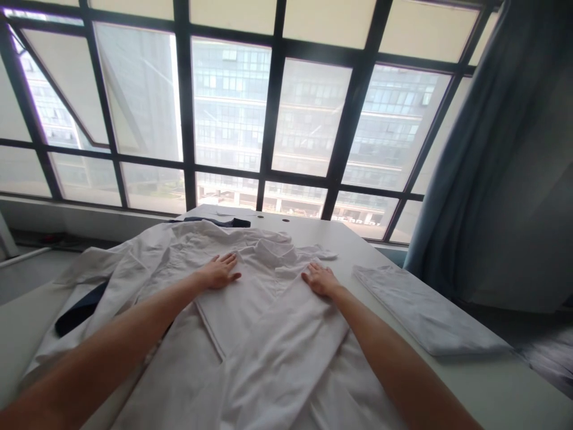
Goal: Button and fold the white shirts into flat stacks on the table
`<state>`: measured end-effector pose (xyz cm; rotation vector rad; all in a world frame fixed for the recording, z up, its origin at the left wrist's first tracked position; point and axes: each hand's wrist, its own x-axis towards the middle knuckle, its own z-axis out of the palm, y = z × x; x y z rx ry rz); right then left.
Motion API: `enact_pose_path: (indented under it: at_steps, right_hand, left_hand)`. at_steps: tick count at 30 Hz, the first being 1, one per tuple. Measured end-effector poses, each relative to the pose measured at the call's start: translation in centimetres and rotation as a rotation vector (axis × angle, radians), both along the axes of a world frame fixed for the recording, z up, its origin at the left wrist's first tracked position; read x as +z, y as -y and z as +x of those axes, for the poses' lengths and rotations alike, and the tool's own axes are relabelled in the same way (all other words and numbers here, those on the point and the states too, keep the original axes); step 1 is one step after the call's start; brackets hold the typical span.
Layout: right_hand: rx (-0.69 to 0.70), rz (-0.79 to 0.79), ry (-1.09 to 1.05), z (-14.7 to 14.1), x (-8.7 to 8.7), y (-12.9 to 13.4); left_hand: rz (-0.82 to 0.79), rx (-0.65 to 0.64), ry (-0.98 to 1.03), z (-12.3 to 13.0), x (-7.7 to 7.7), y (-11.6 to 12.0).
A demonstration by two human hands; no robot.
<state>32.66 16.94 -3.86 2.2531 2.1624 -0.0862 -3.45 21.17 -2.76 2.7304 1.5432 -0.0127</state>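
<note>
Ahead of you, a wide window (230,113) with dark frames looks onto a glass-fronted building, and a blue-grey curtain (465,167) hangs at your right. Below it stands a white table (470,382), and a white shirt (268,334) lies spread across it directly in front of you. The shirt's long axis runs from the collar (268,254) at the far end back toward your body. Dark navy cloth (80,310) shows beneath the shirt on your left, and a folded white cloth (430,310) lies apart on your right. Your left hand (218,272) and right hand (320,280) rest open and palm-down on the shirt, gripping nothing, about equally near the collar on either side.
</note>
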Motion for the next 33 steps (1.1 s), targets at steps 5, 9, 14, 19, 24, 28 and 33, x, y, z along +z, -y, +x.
enact_pose_path:
  at_steps: [5,9,14,19,24,28,33]
  right_hand:
    - [-0.149,-0.009,-0.072,4.5,-1.2,-3.3]
    - [-0.195,0.003,-0.028,4.9,-1.1,-3.4]
    - [-0.329,0.166,0.111,3.1,-0.2,-0.4]
    - [-0.275,0.108,0.087,3.6,0.3,4.5]
    - [-0.328,0.058,0.061,5.7,1.4,7.7]
    - [-0.391,-0.041,-0.126,7.6,1.7,8.2]
    - [-0.325,0.032,-0.169,8.5,0.9,7.2]
  left_hand:
    - [-0.042,0.038,0.041,-0.8,-1.4,-1.8]
    - [-0.044,0.045,0.063,-0.8,-1.6,-2.0]
    - [0.000,0.109,0.053,-0.5,-1.1,-0.7]
    - [0.034,0.169,0.007,-1.1,0.0,3.5]
    - [0.012,0.292,0.074,-3.2,2.1,7.7]
    - [-0.108,0.371,0.098,-5.0,3.4,8.5]
    - [-0.169,0.381,0.202,-5.7,3.3,8.0]
